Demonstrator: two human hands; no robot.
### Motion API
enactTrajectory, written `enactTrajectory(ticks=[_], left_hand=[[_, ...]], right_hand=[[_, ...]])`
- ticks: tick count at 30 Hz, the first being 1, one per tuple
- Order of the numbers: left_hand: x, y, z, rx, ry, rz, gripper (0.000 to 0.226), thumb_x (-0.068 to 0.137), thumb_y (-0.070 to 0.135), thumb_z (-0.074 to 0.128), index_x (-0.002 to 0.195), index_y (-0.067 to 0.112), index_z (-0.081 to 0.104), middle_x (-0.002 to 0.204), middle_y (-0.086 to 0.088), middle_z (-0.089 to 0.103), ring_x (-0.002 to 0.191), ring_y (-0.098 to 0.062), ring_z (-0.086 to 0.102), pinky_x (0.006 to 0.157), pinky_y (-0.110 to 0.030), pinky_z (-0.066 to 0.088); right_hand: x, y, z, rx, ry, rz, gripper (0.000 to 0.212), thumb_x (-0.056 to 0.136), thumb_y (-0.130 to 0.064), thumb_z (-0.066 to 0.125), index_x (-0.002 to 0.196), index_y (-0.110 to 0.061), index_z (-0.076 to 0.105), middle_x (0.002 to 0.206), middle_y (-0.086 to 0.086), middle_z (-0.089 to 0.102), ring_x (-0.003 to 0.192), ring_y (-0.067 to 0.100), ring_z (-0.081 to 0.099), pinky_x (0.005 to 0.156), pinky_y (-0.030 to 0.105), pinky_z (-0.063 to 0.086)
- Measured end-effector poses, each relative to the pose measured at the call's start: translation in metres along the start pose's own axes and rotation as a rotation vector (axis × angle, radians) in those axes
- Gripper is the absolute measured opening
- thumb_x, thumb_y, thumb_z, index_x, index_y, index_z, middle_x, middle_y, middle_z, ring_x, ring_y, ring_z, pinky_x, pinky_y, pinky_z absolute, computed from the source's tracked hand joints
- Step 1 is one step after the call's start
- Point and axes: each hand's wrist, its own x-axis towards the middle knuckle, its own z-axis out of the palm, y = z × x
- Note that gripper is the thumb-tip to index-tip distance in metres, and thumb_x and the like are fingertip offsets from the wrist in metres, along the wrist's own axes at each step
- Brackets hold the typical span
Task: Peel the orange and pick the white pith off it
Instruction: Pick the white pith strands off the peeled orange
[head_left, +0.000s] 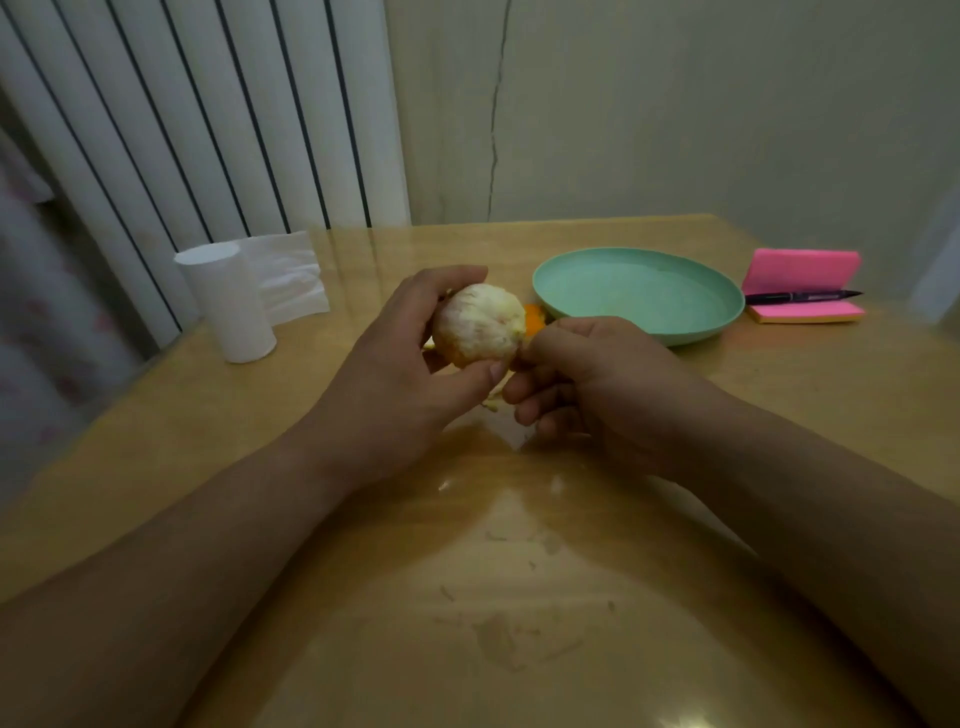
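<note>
While left hand grips the peeled orange, right hand pinches pith at its side; green plate beyond right hand.

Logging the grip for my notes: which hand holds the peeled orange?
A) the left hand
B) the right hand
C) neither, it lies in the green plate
A: the left hand curls its fingers round the orange, while the right hand pinches at its lower edge.
</note>
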Motion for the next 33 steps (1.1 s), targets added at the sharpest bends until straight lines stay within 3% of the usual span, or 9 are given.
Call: enactTrajectory(ticks=[7, 16, 20, 25, 29, 33], left_hand=[[0.0005, -0.0007, -0.0005, -0.012, 0.013, 0.042, 0.067, 0.093, 0.013, 0.082, 0.15, 0.028, 0.05, 0.139, 0.005, 0.057, 0.128, -0.015, 0.062, 0.103, -0.036, 0.059], [0.0032, 0.0042, -0.0025, -0.137, 0.015, -0.056, 0.066, 0.088, 0.026, 0.084, 0.146, 0.036, 0.054, 0.13, 0.009, 0.069, 0.122, -0.01, 0.068, 0.097, -0.031, 0.06], [0.0036, 0.0029, -0.0028, -0.248, 0.019, -0.141, 0.062, 0.088, 0.022, 0.083, 0.142, 0.029, 0.052, 0.127, 0.003, 0.073, 0.117, -0.012, 0.071, 0.099, -0.032, 0.06], [0.0022, -0.0003, -0.0023, -0.165, 0.012, -0.127, 0.074, 0.089, 0.021, 0.085, 0.151, 0.033, 0.046, 0.136, 0.005, 0.065, 0.12, -0.008, 0.069, 0.1, -0.03, 0.059], [0.0014, -0.0005, -0.0021, -0.083, 0.019, -0.081, 0.07, 0.089, 0.022, 0.085, 0.149, 0.031, 0.051, 0.134, 0.007, 0.063, 0.122, -0.008, 0.067, 0.103, -0.035, 0.059], [0.0008, 0.0009, -0.0015, 0.0, 0.037, -0.037, 0.069, 0.089, 0.021, 0.086, 0.148, 0.029, 0.051, 0.133, 0.012, 0.062, 0.121, -0.003, 0.065, 0.103, -0.027, 0.057]], right_hand=[[0.0002, 0.0015, -0.001, 0.051, -0.008, -0.032, 0.016, 0.104, -0.011, 0.058, 0.102, 0.0, 0.07, 0.075, 0.009, 0.071, 0.06, 0.015, 0.064, 0.052, 0.024, 0.052], [0.0002, 0.0033, -0.0035, -0.029, 0.085, -0.143, 0.018, 0.104, -0.014, 0.061, 0.103, 0.001, 0.07, 0.077, 0.008, 0.074, 0.061, 0.016, 0.065, 0.055, 0.026, 0.053], [0.0033, 0.0029, -0.0035, 0.028, 0.059, -0.143, 0.024, 0.108, -0.019, 0.055, 0.106, 0.0, 0.071, 0.083, 0.013, 0.076, 0.067, 0.023, 0.067, 0.056, 0.03, 0.053], [0.0021, 0.0064, -0.0045, -0.164, 0.074, -0.205, 0.031, 0.106, -0.037, 0.062, 0.105, -0.007, 0.071, 0.086, 0.008, 0.079, 0.071, 0.021, 0.071, 0.063, 0.034, 0.056], [0.0014, 0.007, -0.005, -0.232, 0.083, -0.244, 0.021, 0.107, -0.028, 0.063, 0.102, -0.009, 0.069, 0.084, 0.007, 0.078, 0.071, 0.021, 0.072, 0.065, 0.036, 0.056], [0.0005, 0.006, -0.006, -0.284, 0.082, -0.259, 0.017, 0.108, -0.023, 0.061, 0.102, -0.009, 0.068, 0.084, 0.008, 0.078, 0.071, 0.022, 0.073, 0.065, 0.035, 0.058]])
